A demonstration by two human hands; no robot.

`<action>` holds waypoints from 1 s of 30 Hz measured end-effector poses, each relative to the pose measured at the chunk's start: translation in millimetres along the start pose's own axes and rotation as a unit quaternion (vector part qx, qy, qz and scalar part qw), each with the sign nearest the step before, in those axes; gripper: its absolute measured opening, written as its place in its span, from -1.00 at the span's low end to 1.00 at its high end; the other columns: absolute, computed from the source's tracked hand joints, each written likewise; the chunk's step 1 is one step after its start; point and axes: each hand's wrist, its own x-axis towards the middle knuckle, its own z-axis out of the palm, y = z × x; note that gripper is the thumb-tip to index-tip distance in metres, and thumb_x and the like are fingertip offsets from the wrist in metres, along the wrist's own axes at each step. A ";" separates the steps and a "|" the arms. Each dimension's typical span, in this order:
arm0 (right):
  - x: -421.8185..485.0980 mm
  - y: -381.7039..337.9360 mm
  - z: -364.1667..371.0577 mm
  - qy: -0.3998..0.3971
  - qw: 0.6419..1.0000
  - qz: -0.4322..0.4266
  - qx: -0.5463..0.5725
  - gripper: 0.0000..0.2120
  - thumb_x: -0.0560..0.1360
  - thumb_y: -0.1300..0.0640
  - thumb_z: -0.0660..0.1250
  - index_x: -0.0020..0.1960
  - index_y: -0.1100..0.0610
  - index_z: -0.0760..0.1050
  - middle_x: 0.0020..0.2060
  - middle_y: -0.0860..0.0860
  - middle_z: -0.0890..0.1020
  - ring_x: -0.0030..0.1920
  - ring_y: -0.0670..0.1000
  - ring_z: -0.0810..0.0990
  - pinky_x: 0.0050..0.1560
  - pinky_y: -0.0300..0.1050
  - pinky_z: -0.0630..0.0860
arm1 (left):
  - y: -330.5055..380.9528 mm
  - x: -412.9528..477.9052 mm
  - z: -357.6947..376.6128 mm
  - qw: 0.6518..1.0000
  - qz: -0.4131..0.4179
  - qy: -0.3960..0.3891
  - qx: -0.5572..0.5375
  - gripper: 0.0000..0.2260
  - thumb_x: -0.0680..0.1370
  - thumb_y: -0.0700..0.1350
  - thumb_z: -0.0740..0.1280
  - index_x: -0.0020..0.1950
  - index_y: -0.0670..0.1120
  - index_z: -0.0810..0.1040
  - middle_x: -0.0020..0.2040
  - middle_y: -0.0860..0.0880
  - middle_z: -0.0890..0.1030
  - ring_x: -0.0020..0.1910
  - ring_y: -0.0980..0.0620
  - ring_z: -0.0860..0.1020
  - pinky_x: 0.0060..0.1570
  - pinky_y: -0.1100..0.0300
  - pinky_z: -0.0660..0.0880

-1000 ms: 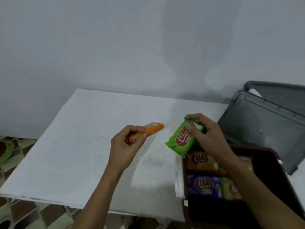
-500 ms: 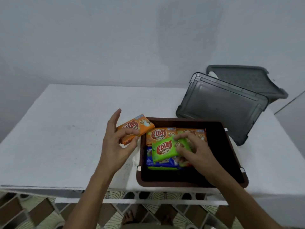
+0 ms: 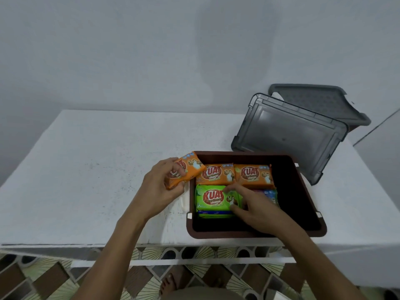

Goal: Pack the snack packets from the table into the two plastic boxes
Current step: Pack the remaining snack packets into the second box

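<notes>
Two orange packets (image 3: 214,174) at 12 o'clock in brown box (image 3: 255,233). Green packet (image 3: 213,199) now flat at 9, airborne a moment back; right hand (image 3: 259,210) fingers (image 3: 231,189) still pinching its edge. Left hand (image 3: 160,189) gripping third orange packet (image 3: 191,168) over 10 o'clock rim, next in.

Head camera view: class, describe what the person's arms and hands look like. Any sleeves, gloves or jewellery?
Both arms are bare: no sleeve shows on the left forearm or right forearm up to the frame's edge. The left hand and right hand wear no gloves; no ring, watch or bracelet is visible.
</notes>
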 end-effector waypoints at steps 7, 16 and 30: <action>18.9 -33.7 -14.9 0.161 0.985 -0.046 0.053 -0.69 0.59 -0.01 0.25 0.33 -0.14 0.38 -0.33 -0.09 0.56 -0.34 -0.15 0.56 -0.31 -0.30 0.45 | 7.8 -1.9 3.2 0.999 0.046 0.006 -0.020 -0.76 0.34 0.07 0.37 0.00 0.22 0.55 0.27 0.23 0.46 0.28 0.20 0.44 -0.03 0.37 0.51; 9.6 -34.4 -35.4 0.087 0.873 -0.040 0.478 -0.80 0.53 0.22 0.35 0.15 0.14 0.58 0.00 0.21 0.68 0.02 0.22 0.66 0.04 0.15 0.60 | 43.1 2.2 19.4 0.986 0.144 -0.085 0.001 -0.68 0.43 0.07 0.37 0.17 0.21 0.48 0.39 0.25 0.33 0.40 0.10 0.32 0.16 0.10 0.53; -40.6 61.3 -51.1 0.069 0.945 0.087 0.306 -0.79 0.54 0.26 0.34 0.13 0.04 0.52 0.12 0.08 0.60 0.01 0.01 0.67 -0.08 -0.09 0.66 | 4.5 -0.4 55.5 0.991 0.087 -0.014 0.100 -0.76 0.50 0.04 0.28 0.13 0.06 0.58 0.40 0.07 0.37 0.41 0.11 0.27 0.30 0.21 0.30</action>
